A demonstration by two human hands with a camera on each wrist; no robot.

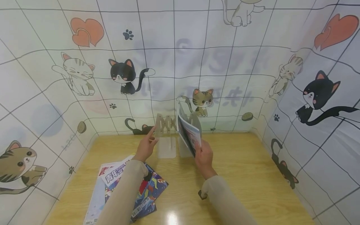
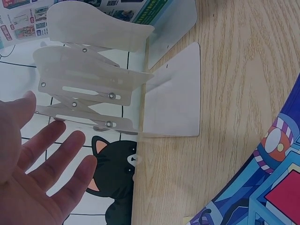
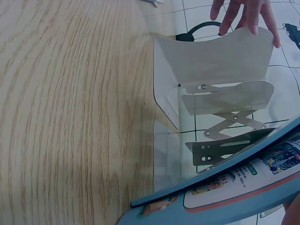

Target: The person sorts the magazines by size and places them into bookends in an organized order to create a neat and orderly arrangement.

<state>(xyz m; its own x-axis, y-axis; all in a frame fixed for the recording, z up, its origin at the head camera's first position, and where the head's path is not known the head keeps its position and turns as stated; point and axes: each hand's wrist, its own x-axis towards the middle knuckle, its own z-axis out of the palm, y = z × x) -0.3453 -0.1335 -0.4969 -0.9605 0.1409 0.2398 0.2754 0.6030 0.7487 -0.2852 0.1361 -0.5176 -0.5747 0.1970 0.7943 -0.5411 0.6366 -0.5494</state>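
Note:
A white expanding bookend (image 1: 167,150) with crossed links stands against the back wall. My left hand (image 1: 146,147) is at its left end; in the left wrist view the fingers (image 2: 70,145) are spread and nearly straight, with the fingertips right by the plate's edge. Seen from the right wrist, those fingertips (image 3: 254,21) overlap the top of the end plate (image 3: 215,58). My right hand (image 1: 204,156) grips a light-blue magazine (image 1: 189,128) by its near edge, the magazine upright and slightly tilted at the bookend's right side. Its layers (image 3: 225,187) fan apart in the right wrist view.
Several magazines (image 1: 153,190) lie overlapping on the wooden table (image 1: 247,175) at the left, partly under my left forearm. A cloth with printed cats and grid lines (image 1: 160,62) covers the back and side walls.

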